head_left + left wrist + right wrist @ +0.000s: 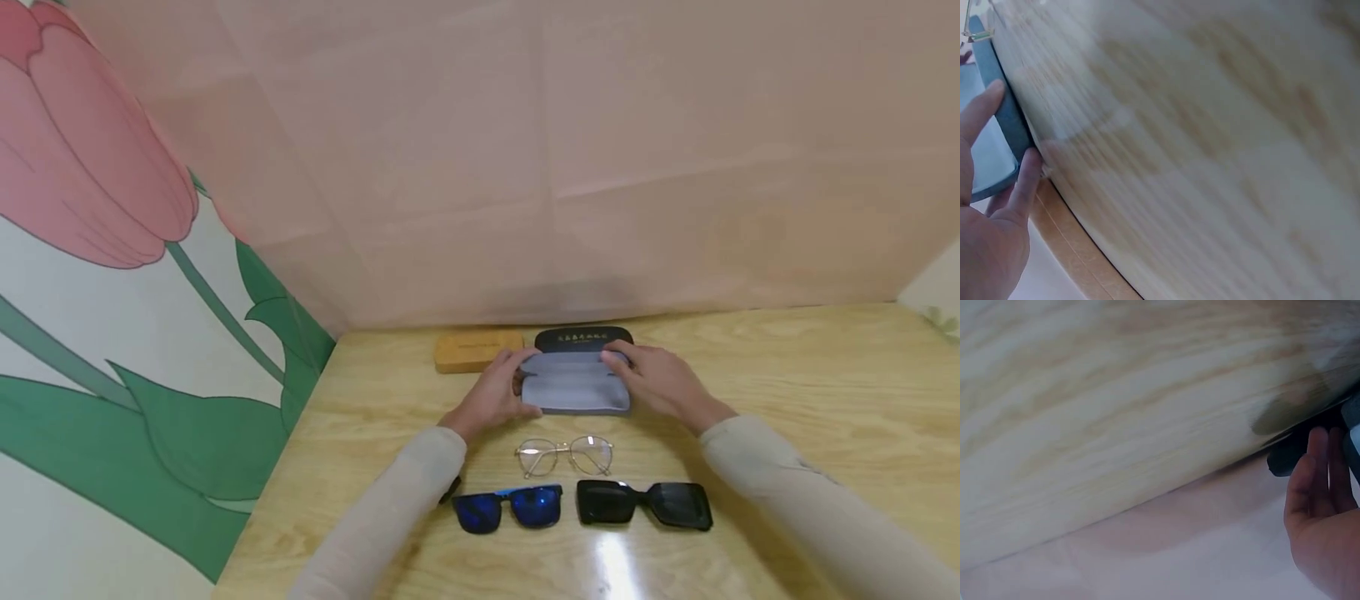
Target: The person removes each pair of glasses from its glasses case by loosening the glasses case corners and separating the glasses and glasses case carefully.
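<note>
A grey glasses case lies with its lid raised on the table, its pale lining showing and nothing inside it. My left hand grips the case's left end; in the left wrist view the thumb presses the front rim. At the right end, my right hand pinches the lid, thumb on the inner side and fingers behind. The right wrist view shows this hand with only a sliver of the case. Nearer the front lie thin-framed clear eyeglasses, blue-lensed sunglasses and black sunglasses.
Behind the left hand sits a tan glasses case. A black glasses case with gold lettering stands just behind the grey one. Pink cloth hangs along the table's back edge, and a tulip-painted wall rises at left.
</note>
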The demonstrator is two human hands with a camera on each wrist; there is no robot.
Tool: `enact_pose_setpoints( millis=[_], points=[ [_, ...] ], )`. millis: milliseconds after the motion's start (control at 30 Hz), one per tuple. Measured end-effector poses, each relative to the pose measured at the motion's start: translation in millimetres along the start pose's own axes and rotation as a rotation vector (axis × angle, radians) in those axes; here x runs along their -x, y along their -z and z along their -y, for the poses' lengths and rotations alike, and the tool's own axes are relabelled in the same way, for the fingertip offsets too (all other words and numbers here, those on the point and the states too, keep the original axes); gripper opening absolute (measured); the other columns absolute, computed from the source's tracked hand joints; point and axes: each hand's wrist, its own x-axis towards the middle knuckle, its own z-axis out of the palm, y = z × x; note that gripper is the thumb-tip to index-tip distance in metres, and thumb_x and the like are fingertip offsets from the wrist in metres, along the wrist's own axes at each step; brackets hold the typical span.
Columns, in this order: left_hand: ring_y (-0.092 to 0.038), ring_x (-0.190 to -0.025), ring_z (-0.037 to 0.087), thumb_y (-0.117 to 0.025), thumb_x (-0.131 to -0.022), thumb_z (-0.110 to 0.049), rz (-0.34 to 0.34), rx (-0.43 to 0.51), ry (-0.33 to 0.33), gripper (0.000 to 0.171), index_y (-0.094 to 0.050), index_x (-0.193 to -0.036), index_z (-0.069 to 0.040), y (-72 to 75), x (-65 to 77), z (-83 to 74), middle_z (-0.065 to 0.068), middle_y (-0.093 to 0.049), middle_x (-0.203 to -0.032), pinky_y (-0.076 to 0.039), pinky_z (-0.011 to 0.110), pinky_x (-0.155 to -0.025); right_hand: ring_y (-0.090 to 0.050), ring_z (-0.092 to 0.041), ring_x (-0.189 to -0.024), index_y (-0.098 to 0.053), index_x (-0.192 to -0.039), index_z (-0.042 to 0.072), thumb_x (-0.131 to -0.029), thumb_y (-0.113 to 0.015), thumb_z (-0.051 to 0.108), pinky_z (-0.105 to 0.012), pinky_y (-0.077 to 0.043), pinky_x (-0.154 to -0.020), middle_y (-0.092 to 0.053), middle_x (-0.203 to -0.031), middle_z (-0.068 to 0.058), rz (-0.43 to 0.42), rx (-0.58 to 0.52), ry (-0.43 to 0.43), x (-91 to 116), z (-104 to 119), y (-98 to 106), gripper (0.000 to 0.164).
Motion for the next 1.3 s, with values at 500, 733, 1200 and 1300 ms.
enact_pose_setpoints(
  millis=[500, 733, 1200, 1300],
  points=[
    [-0.058, -0.109, 0.017, -0.093, -0.068, -0.023, -0.037, -0.028, -0.010, 0.094, -0.042, -0.147, -0.028, -8.2, 1.5, -3.4, 0.005, -0.053, -0.127, -0.053, 0.030, -0.098, -0.063, -0.042, -0.115, -0.054, -0.143, 0.017, -0.103, -0.034, 0.058, -0.065, -0.044, -0.099, -0.072, -0.119, -0.013, 0.101, -0.121, -0.038, 0.3, 2.4, 3.0, 0.060],
    [-0.058, -0.111, 0.018, -0.092, -0.069, -0.023, -0.031, -0.027, 0.001, 0.093, -0.042, -0.147, -0.029, -8.5, 2.2, -2.1, 0.006, -0.053, -0.130, -0.053, 0.032, -0.100, -0.052, -0.047, -0.129, -0.051, -0.145, 0.013, -0.104, -0.037, 0.056, -0.068, -0.038, -0.105, -0.059, -0.139, -0.021, 0.189, -0.263, -0.067, -1.4, 5.6, 4.7, 0.062],
    [-0.055, -0.122, 0.019, -0.090, -0.073, -0.024, -0.011, -0.026, -0.117, 0.075, -0.055, -0.139, -0.029, -4.7, -0.1, 4.6, 0.001, -0.053, -0.136, -0.051, 0.034, -0.103, -0.055, -0.039, -0.122, -0.050, -0.147, 0.022, -0.107, -0.042, 0.039, -0.062, -0.046, -0.094, -0.056, -0.139, -0.018, 0.284, -0.291, 0.092, 2.9, 4.8, 11.5, 0.045],
    [-0.055, -0.123, 0.020, -0.089, -0.074, -0.025, -0.010, -0.046, -0.160, 0.067, -0.060, -0.134, -0.027, -3.5, 0.1, 5.6, 0.002, -0.052, -0.137, -0.050, 0.033, -0.104, -0.055, -0.026, -0.102, -0.051, -0.146, 0.024, -0.104, -0.049, 0.039, -0.044, -0.048, -0.080, -0.059, -0.123, -0.016, 0.268, -0.239, 0.122, 6.8, 3.2, 9.1, 0.045]
  ],
)
